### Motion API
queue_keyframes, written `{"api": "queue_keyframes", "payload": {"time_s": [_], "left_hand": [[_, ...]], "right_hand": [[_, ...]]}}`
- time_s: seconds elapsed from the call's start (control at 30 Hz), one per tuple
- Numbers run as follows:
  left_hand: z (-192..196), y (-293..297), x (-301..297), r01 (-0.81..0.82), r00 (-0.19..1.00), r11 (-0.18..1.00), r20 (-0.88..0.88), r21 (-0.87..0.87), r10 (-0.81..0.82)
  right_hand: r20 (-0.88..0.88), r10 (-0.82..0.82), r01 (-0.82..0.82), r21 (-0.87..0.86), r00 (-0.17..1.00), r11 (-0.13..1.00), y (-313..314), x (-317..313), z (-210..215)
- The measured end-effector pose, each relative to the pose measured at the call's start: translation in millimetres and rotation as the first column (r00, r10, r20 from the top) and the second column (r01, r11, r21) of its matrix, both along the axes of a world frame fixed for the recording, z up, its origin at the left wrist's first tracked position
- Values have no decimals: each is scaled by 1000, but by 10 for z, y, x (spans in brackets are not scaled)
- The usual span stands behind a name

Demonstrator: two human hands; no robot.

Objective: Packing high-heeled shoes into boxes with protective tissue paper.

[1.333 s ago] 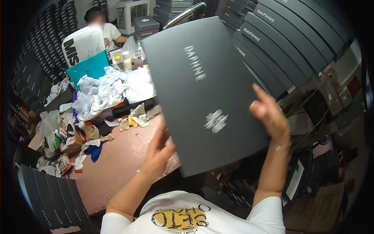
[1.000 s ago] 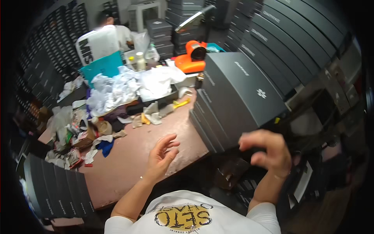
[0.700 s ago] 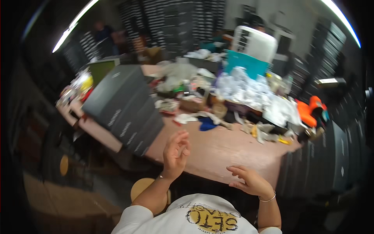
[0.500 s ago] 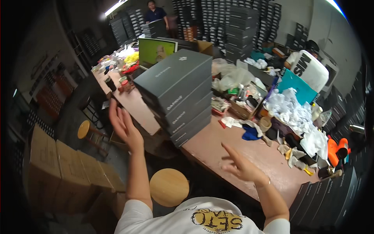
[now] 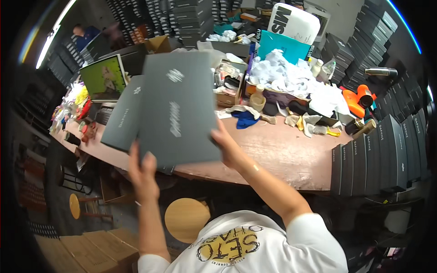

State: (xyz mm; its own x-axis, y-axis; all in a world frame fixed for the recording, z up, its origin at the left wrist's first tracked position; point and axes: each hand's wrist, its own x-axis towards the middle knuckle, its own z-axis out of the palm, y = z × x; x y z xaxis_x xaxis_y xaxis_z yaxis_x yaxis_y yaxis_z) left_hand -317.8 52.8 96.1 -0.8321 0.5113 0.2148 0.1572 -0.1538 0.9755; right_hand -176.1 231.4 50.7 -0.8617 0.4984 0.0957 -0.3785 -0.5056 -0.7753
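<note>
Right, closest in we have the white T-shirt (image 5: 277,241), dark lettering over a yellow patch on its front, both bare forearms reaching out ahead of it. Just left of the shirt, a round wooden stool (image 5: 186,220); brown cartons (image 5: 107,245) fill the lower left corner.

Now to the hands, and it's a two-handed hold! The left hand (image 5: 144,177) is at the lower left corner of a dark gray box (image 5: 193,93), thumb in view on the near side, while the right hand (image 5: 224,144) is closed in on the lower right edge, its fingertips partly hidden. The box hangs between them over the left half of the pink table (image 5: 277,152), tilted so its printed face meets the camera, and it's blurred.

Right behind it, partly covered, sits a second gray box (image 5: 119,119); whether the two touch, I can't tell. Over on the table's right end, a row of gray boxes (image 5: 373,157). Across the middle, a blue cloth (image 5: 246,119) among scraps, then a heap of crumpled white paper (image 5: 282,75), an orange object (image 5: 354,102) to its right, and a teal panel (image 5: 286,47) standing behind. Back left, a lit screen (image 5: 102,77); deeper, a person in dark clothing (image 5: 86,37) and tall box stacks (image 5: 193,22).
</note>
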Motion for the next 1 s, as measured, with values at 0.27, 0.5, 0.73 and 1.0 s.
{"api": "queue_keyframes", "payload": {"time_s": [0.27,0.5,0.73,1.0], "left_hand": [[-2399,1059,1794,690,426,717,856,-97,-294],[-2181,1733,2307,727,316,686,906,-40,-282],[-2161,1640,2132,618,773,708,425,-341,-471],[-1966,1574,745,161,812,583,-228,-796,-537]], "right_hand": [[743,-388,476,106,545,873,53,2562,-1986],[800,-212,480,-106,561,871,720,3456,-2038],[603,-595,529,313,531,789,403,2875,-1200],[503,-840,-403,825,202,397,424,2922,-1230]]}}
